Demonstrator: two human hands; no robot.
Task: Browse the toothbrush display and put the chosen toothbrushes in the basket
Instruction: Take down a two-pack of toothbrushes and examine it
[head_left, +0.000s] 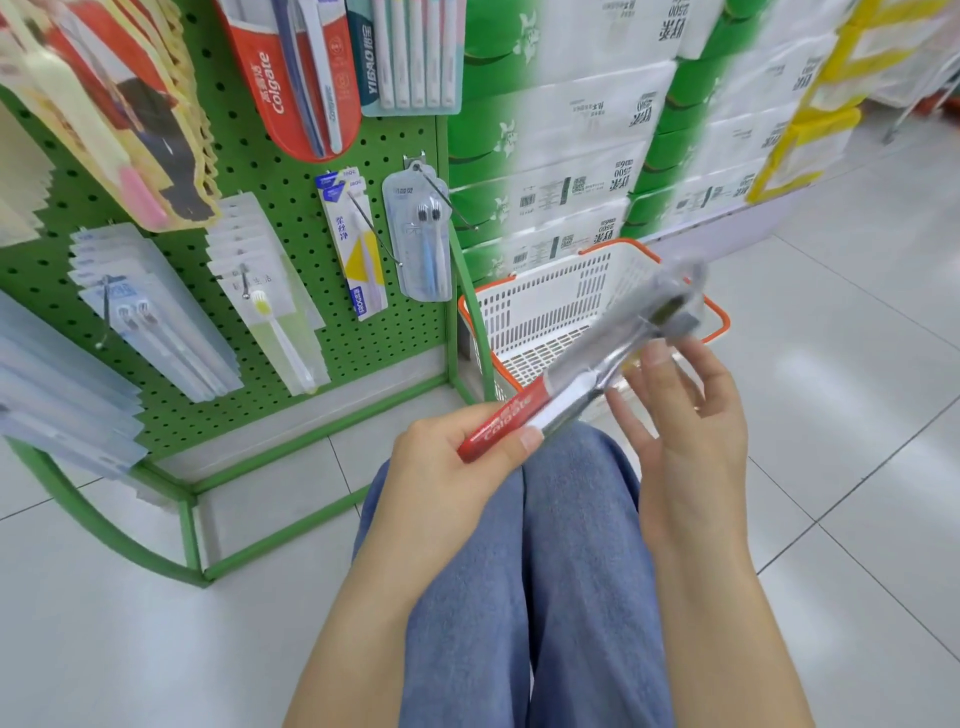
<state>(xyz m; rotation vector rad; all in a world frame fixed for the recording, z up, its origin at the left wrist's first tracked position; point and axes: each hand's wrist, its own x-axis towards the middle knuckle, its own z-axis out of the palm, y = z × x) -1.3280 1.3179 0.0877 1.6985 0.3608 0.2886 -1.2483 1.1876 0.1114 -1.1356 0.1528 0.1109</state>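
Red card end of a toothbrush pack (576, 374) pinched in the left hand (447, 467), thumb (530, 439) flat across the printed strip and the other fingers curled under it: a grip at the very bottom, probably chosen to leave the clear front free for reading. Pack tilted up and to the right, its blurred top end reaching over the basket (550, 306). Right hand (685, 415) alongside, fingers spread and loosely bent, fingertips (657, 358) at or just beside the upper part of the pack; whether actually touching, cannot tell through the blur. Looks like steadying or turning rather than holding. Nothing gripped there.

Below the hands, knees in blue trousers (519, 571), so apparently a crouch in front of the rack, keeping the low hooks within reach. Basket on the floor just beyond the knees, white with an orange rim, set close to the corner of the green pegboard rack (291, 171), handy for a short drop from where the pack hangs. No toothbrush visible inside it from this angle.

More packs on the rack's hooks, among them a clear twin pack (418, 234) nearest the basket. Stacked tissue packs (587, 130) behind.

Likely still inspection, the drop not yet made.
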